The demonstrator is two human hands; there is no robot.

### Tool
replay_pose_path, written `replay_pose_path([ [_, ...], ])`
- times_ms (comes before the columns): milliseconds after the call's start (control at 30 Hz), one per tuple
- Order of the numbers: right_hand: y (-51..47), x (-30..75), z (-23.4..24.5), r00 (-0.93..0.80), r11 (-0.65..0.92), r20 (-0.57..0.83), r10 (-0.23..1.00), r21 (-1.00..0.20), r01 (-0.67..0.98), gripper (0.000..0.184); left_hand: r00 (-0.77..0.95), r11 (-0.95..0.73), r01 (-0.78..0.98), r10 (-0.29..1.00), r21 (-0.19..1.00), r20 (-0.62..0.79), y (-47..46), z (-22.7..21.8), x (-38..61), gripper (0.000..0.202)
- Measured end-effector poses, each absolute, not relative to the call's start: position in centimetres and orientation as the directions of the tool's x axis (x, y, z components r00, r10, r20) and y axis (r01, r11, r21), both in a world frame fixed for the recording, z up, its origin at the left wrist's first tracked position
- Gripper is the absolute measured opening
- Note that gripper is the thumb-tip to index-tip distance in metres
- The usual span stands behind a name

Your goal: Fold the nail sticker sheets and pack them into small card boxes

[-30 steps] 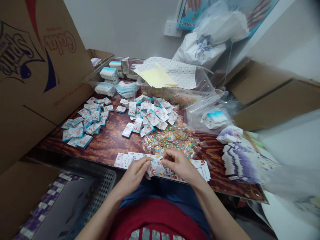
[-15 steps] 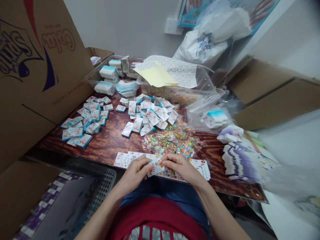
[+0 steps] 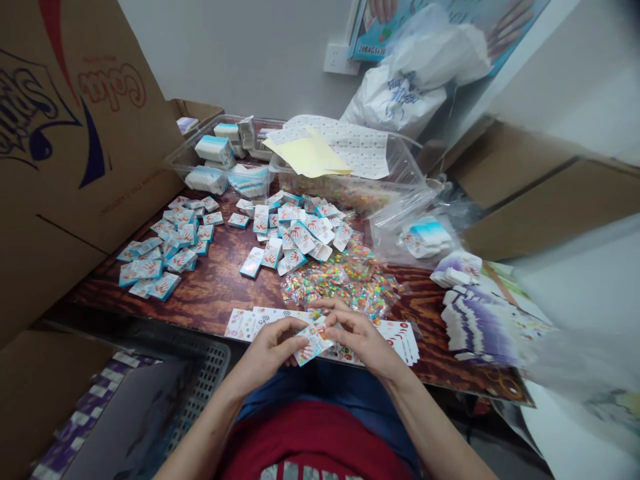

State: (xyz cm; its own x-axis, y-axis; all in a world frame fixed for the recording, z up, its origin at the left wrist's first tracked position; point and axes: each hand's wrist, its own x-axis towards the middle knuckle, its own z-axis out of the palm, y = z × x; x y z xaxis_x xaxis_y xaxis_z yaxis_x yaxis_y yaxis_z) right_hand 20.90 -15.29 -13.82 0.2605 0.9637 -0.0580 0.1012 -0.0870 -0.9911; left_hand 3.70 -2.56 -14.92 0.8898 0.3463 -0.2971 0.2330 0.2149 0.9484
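Note:
Low over the table's front edge, my left hand (image 3: 275,348) pinches a small printed cardboard box (image 3: 312,343), white and pale blue with a red hand picture. My right hand (image 3: 361,339) has its thumb and fingertips at the box's right end, where a spot of orange shows. The box is tilted, and its far side is hidden by my fingers. Printed sticker sheets (image 3: 403,339) lie under and beside both hands. Just beyond is a heap of clear little packets with colourful beads or candies (image 3: 345,277).
Similar small boxes lie in a middle pile (image 3: 300,233) and a left pile (image 3: 170,243). Clear plastic tubs (image 3: 175,159) stand behind. A large carton (image 3: 130,133) borders the left. Purple-white flat boxes (image 3: 467,327) and a clear bag (image 3: 385,233) lie at right.
The small box has turned more tilted and shows more of its printed face. My right fingers have lifted and spread a little. The camera view has shifted slightly.

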Motion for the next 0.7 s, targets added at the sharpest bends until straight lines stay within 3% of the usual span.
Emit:
replay_pose_path([
  [233,-14.0,22.3,-12.4,0.123,-0.104,-0.057,0.991,-0.900,0.423,0.017,0.866,0.185,0.264,0.387,0.947,-0.317,-3.9,-14.8,4.4,0.029],
  [367,-13.4,22.8,-12.3,0.131,-0.109,-0.070,0.989,-0.943,0.314,0.018,0.852,0.247,0.215,0.425,0.945,-0.305,-4.0,-15.3,4.7,0.030],
  [533,-14.1,22.5,-12.7,0.183,-0.099,-0.079,0.980,-0.989,0.107,0.023,0.872,0.361,0.193,0.363,0.912,-0.328,-2.5,-15.3,4.6,0.035],
  [700,-14.2,22.4,-12.6,0.126,-0.071,-0.036,0.991,-0.957,0.280,0.016,0.884,0.301,0.174,0.371,0.938,-0.284,-2.4,-15.4,5.0,0.027],
])
